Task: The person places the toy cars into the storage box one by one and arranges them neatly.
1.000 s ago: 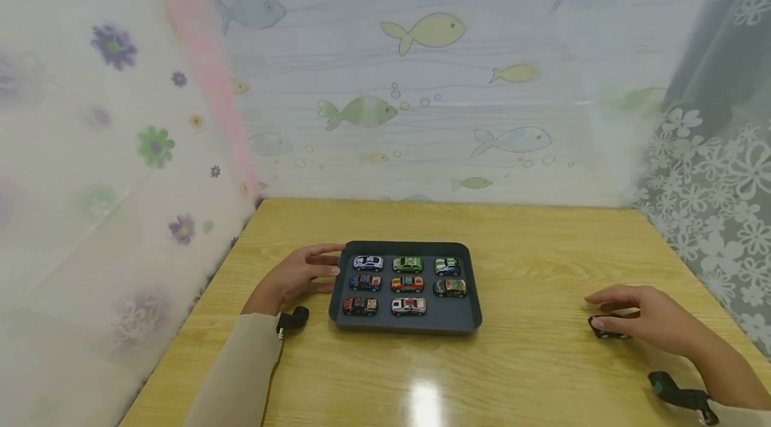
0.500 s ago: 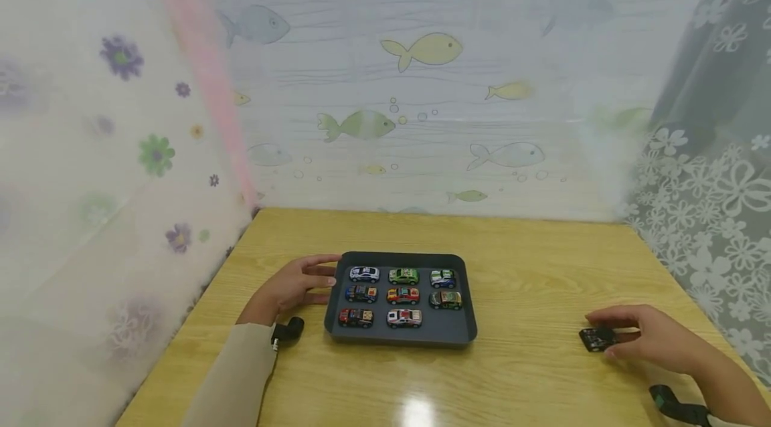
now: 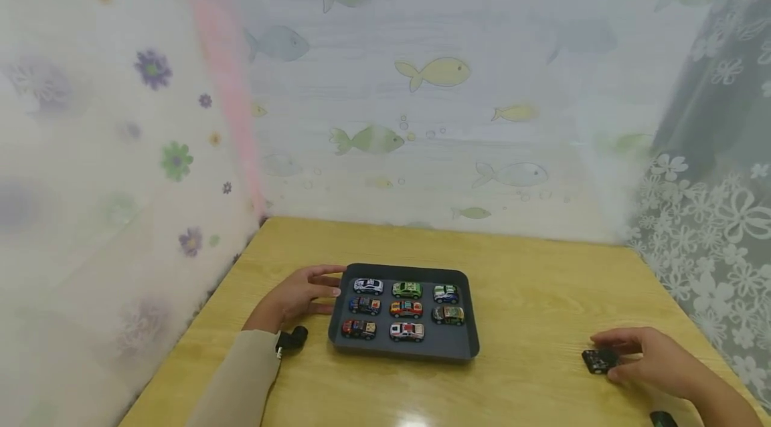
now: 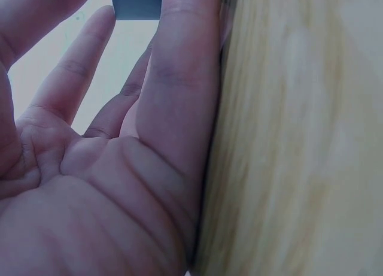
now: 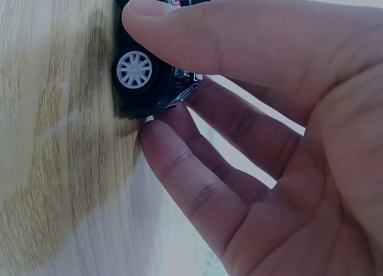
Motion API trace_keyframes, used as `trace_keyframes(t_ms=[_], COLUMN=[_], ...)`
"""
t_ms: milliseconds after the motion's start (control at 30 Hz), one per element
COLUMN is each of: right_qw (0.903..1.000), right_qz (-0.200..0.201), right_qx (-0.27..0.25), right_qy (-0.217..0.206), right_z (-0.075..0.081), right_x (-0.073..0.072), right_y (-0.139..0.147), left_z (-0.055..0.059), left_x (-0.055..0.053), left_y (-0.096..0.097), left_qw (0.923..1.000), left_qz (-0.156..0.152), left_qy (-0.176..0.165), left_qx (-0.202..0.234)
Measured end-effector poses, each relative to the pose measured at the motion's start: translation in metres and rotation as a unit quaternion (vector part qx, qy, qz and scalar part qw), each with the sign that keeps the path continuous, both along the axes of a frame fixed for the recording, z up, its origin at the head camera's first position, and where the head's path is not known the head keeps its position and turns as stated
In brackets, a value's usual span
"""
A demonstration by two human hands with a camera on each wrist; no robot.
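Observation:
On the right side of the table, my right hand point(image 3: 653, 361) holds a small black toy car point(image 3: 597, 361) between thumb and fingers. In the right wrist view the thumb point(image 5: 173, 36) lies along the car's side, by its white spoked wheels point(image 5: 134, 70), and the wheels are right at the wood. My left hand point(image 3: 301, 294) rests on its edge at the left of a dark grey tray point(image 3: 446, 342), fingers extended and fingertips at its wall. Several toy cars stand in rows in the tray, among them a white one point(image 3: 368, 286), a green one point(image 3: 407, 290) and a red-yellow one point(image 3: 406, 309).
The wooden table point(image 3: 530, 293) reaches back to a fish-patterned curtain point(image 3: 434, 112). A flower-patterned curtain point(image 3: 175, 199) borders its left side, and a lace-like one point(image 3: 711, 246) its right. Bare tray floor shows at the front right corner.
The head view has tilted upward. My right thumb has shifted from the black car's front end to its near side, and more of the car shows left of the hand. The left hand stays at the tray.

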State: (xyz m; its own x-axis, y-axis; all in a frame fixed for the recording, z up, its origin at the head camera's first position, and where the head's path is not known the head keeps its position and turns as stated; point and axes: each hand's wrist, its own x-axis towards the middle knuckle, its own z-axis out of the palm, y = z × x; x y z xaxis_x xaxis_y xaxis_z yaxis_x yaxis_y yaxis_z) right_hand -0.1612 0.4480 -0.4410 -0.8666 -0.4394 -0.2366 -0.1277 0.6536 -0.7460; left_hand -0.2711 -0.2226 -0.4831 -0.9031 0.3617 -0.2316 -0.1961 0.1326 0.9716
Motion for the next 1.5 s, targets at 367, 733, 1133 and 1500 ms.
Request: trace_keyframes(t_ms=[367, 733, 1133, 1500], right_qw=[0.9969, 0.991, 0.9855, 0.9862], right_qz=[-0.019, -0.007, -0.005, 0.017], right_qx=[0.062, 0.103, 0.123, 0.082], right_qy=[0.045, 0.085, 0.117, 0.143], right_z=[-0.001, 0.008, 0.011, 0.006], right_x=[0.006, 0.001, 0.0, -0.006], right_y=[-0.017, -0.021, -0.031, -0.069], left_z=[-0.009, -0.005, 0.002, 0.001], left_x=[0.012, 0.009, 0.001, -0.004], left_y=[-0.011, -0.009, -0.005, -0.003], left_qw=[0.9999, 0.9999, 0.9999, 0.9998], left_qz=[-0.015, -0.01, -0.013, -0.015], left_qy=[0.004, -0.004, 0.001, 0.005], left_qx=[-0.001, 0.009, 0.002, -0.007])
